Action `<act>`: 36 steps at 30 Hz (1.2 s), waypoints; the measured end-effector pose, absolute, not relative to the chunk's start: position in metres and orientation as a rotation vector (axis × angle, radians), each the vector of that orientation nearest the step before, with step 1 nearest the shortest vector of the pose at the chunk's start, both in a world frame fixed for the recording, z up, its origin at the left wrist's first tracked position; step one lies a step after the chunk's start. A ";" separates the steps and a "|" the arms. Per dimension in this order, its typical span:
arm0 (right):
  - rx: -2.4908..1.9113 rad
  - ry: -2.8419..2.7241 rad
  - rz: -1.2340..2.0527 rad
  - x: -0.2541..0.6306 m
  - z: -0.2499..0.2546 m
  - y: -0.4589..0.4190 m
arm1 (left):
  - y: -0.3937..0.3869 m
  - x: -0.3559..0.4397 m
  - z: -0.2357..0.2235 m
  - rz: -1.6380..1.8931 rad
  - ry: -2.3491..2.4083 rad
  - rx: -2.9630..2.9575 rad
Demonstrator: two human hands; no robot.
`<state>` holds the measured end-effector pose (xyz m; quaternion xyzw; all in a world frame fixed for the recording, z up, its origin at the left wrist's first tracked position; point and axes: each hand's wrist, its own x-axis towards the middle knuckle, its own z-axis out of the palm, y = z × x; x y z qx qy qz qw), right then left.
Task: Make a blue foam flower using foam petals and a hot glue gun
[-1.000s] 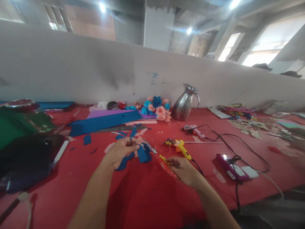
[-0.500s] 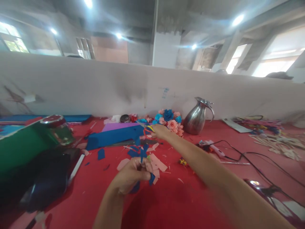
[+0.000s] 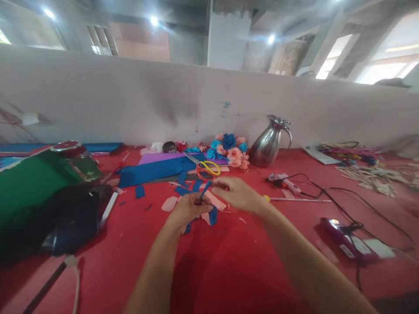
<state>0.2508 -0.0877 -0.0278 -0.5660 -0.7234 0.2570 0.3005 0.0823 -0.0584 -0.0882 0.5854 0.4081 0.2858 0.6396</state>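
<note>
My left hand (image 3: 188,210) is closed round a bunch of blue foam strips (image 3: 212,214) over the red table (image 3: 229,270). My right hand (image 3: 237,192) hovers just right of it, fingers curled toward the top of a blue strip (image 3: 205,189); I cannot make out whether they pinch it. Red-and-yellow scissors (image 3: 205,168) lie behind the hands on a blue foam sheet (image 3: 153,171), apart from both hands. Blue and pink scraps (image 3: 170,203) lie scattered around them.
A steel jug (image 3: 269,141) and a cluster of pink and blue foam flowers (image 3: 229,150) stand by the white back wall. Glue guns (image 3: 284,182) with black cables, a purple device (image 3: 348,245) lie right. A green sheet (image 3: 29,185) and black bag (image 3: 70,220) sit left.
My right hand carried the scissors to the back, left them on the blue sheet, and has come back beside my left hand. The left hand kept the blue strips.
</note>
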 end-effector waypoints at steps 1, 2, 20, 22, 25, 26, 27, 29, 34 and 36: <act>-1.480 -1.890 0.793 0.251 -0.034 -0.103 | -0.059 0.083 -0.088 0.650 0.931 1.344; -1.489 -1.822 0.868 0.250 -0.041 -0.116 | -0.059 0.084 -0.088 0.649 0.932 1.349; -1.360 -1.082 0.794 0.265 -0.092 -0.121 | -0.071 0.104 -0.087 0.951 1.040 1.437; -1.317 -0.999 0.790 0.267 -0.090 -0.120 | -0.074 0.107 -0.088 0.993 1.028 1.400; -1.259 -0.941 0.780 0.268 -0.087 -0.120 | -0.078 0.112 -0.091 1.031 0.997 1.297; -1.248 -0.931 0.779 0.268 -0.087 -0.120 | -0.079 0.113 -0.092 1.038 0.984 1.248; -1.243 -0.923 0.779 0.268 -0.087 -0.120 | -0.080 0.114 -0.093 1.041 0.973 1.202; -1.245 -0.913 0.776 0.269 -0.086 -0.120 | -0.082 0.116 -0.094 1.037 0.969 1.141; -1.255 -0.906 0.737 0.271 -0.086 -0.119 | -0.084 0.117 -0.095 1.027 1.023 1.193; -1.266 -0.894 0.707 0.271 -0.087 -0.119 | -0.084 0.117 -0.096 1.028 1.032 1.219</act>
